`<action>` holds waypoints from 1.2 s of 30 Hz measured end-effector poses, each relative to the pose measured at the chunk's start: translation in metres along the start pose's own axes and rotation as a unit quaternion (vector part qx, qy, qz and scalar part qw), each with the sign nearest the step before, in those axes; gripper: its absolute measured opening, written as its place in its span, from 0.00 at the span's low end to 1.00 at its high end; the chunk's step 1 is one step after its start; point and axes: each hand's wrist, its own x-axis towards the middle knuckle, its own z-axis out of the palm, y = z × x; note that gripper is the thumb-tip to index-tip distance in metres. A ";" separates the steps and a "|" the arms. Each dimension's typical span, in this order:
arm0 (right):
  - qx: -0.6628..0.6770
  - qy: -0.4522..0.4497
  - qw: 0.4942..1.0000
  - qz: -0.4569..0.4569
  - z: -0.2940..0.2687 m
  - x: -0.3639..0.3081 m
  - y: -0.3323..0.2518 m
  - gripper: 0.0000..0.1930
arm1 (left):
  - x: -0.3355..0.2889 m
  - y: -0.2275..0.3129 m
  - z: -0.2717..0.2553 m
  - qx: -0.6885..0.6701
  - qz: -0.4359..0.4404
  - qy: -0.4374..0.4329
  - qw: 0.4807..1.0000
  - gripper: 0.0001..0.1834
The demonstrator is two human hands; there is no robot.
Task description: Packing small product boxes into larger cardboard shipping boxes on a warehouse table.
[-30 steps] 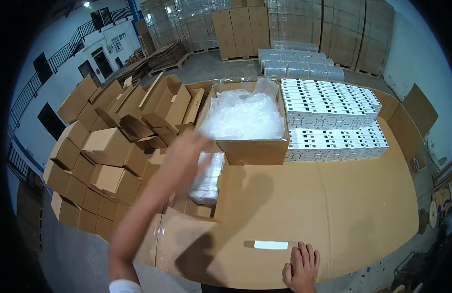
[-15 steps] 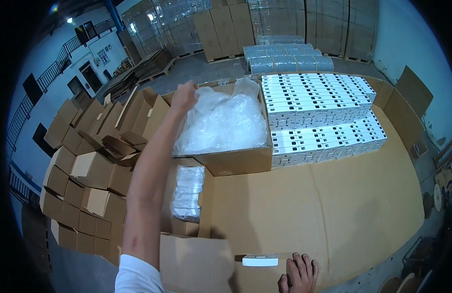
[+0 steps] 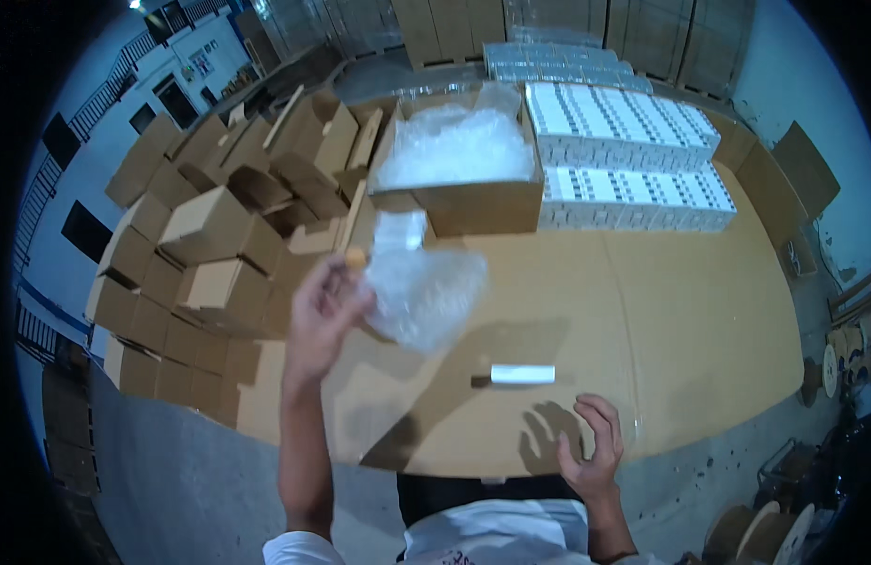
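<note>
My left hand (image 3: 321, 315) is closed on the edge of a clear plastic bubble bag (image 3: 428, 299), which hangs slightly blurred over the cardboard surface (image 3: 680, 320). At the near middle, a small flat white box (image 3: 523, 375) lies on that surface. Close by on its right, my right hand (image 3: 596, 452) hovers with fingers curled but apart and nothing in them. Behind the held bag, wrapped packs (image 3: 400, 231) lie in a smaller carton, partly hidden.
A large carton (image 3: 478, 209) full of clear bags stands at the back. Beside it on the right, white boxes (image 3: 624, 127) are stacked in rows. Open brown cartons (image 3: 205, 226) crowd the left side. Cable reels (image 3: 760, 537) are on the floor at lower right.
My left hand has come back from the large carton with a clear bag. My right hand has lifted off the cardboard. The view has shifted, showing more of the near edge.
</note>
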 end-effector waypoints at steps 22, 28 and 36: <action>0.009 -0.056 0.991 -0.120 0.042 -0.060 0.005 0.14 | -0.182 -0.136 0.062 -0.070 -0.217 -0.140 0.964 0.16; -0.006 -0.086 0.990 -0.115 0.039 -0.053 -0.006 0.11 | -0.187 -0.101 0.067 0.304 0.199 -0.016 0.932 0.15; 0.101 -0.134 0.985 -0.049 0.040 -0.049 -0.014 0.09 | -0.195 -0.086 0.072 0.278 0.208 -0.198 0.917 0.23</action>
